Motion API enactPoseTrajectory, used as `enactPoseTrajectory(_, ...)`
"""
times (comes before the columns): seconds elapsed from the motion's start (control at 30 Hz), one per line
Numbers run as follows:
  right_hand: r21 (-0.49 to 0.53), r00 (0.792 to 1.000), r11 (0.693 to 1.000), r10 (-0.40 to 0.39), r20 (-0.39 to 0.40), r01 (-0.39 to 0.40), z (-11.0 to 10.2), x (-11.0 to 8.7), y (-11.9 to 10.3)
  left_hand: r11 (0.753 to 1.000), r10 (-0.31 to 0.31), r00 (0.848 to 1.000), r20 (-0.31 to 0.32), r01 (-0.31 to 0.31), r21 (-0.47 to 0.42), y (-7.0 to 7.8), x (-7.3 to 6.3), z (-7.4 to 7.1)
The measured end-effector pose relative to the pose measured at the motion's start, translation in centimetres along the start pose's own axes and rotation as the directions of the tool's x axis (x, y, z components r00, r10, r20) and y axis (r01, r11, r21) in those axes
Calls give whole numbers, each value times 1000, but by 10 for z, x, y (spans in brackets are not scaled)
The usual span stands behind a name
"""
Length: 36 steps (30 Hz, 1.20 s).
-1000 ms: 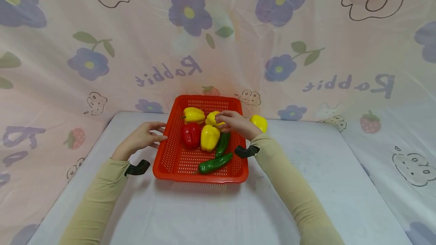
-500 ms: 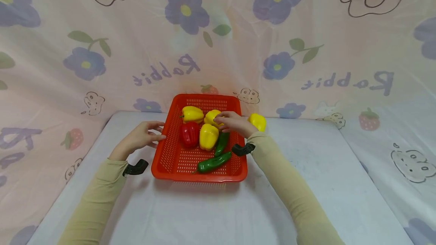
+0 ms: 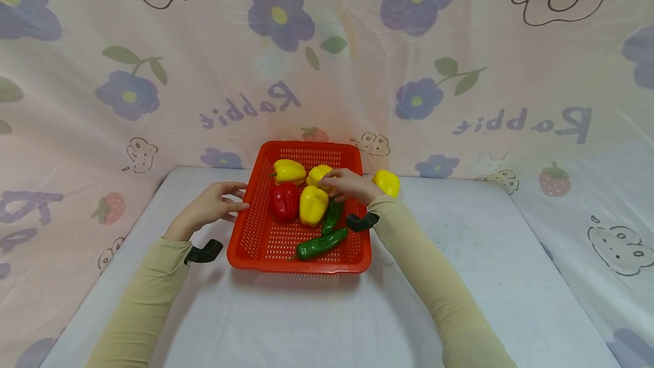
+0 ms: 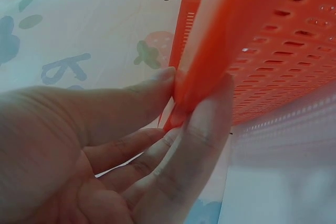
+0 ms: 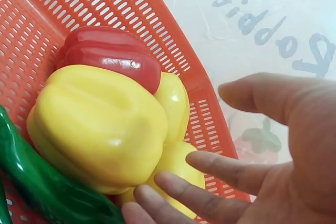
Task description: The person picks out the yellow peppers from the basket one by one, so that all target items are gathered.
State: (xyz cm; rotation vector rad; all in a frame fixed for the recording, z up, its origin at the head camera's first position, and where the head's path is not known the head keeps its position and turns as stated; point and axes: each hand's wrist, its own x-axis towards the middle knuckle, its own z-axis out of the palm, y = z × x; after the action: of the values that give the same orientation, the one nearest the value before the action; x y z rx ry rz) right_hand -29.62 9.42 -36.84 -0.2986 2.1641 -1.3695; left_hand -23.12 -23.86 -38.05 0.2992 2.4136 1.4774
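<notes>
A red perforated plastic basket stands on the table, its rim pinched at the left side between the thumb and fingers of my left hand. Over the basket's right part, my right hand has its fingers spread with nothing in them. Its fingertips overlap the rear yellow bell pepper in the right wrist view. Inside the basket also lie a red bell pepper, a front yellow bell pepper, a left yellow bell pepper and two long green peppers.
Outside the basket, just beyond its right side, another yellow bell pepper sits on the white-covered table, partly hidden by my right arm. A printed curtain hangs behind the table's far edge.
The head view has shifted slightly. My right hand's fingers have dipped a little over the rear yellow bell pepper. My left hand keeps its hold on the basket rim.
</notes>
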Motion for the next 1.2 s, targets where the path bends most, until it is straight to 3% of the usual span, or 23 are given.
enactPoseTrajectory(0.63, -96, 996, 992, 89, 9, -87, 4, 6, -3, 1000, 9, 1000, 13, -9, -7, 4, -3, 1)
enactPoseTrajectory(1.2, -78, 994, 992, 103, 45, -99, 10, 9, -5, 1000, 7, 1000, 7, -7, 9, 2, -1, 0)
